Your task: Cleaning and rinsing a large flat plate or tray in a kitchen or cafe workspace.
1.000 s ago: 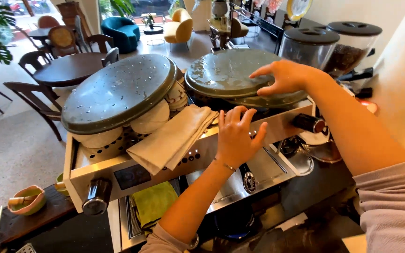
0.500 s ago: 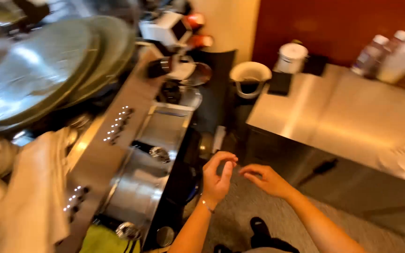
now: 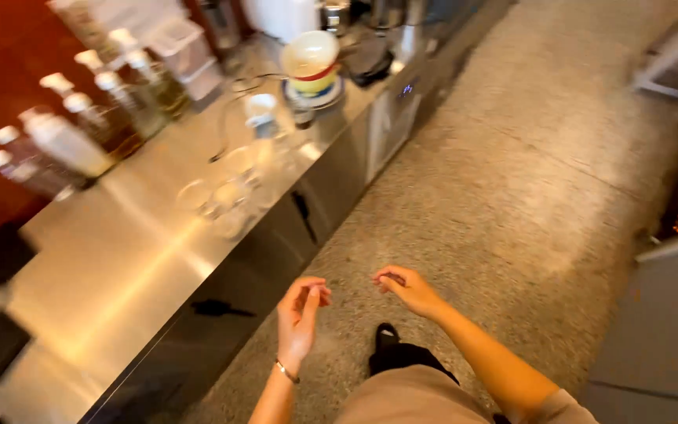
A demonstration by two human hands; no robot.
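Just hands (image 3: pixel 301 314) nr steel counter (image 3: pixel 143 259).

- Steel bench (image 3: pixel 143 259): row of capped bottles (image 3: pixel 80 133) along the back, clear glassware (image 3: pixel 229 192) mid-surface, stacked bowls (image 3: pixel 311 63) on a plate.
- Speckled floor (image 3: pixel 527 157) alongside.

Speckled grey-brown floor (image 3: pixel 512 157); silvery steel counter (image 3: pixel 143 251) (glossy); cream bowl (image 3: pixel 311 59), red-and-yellow banded; black shoe (image 3: pixel 387 338)
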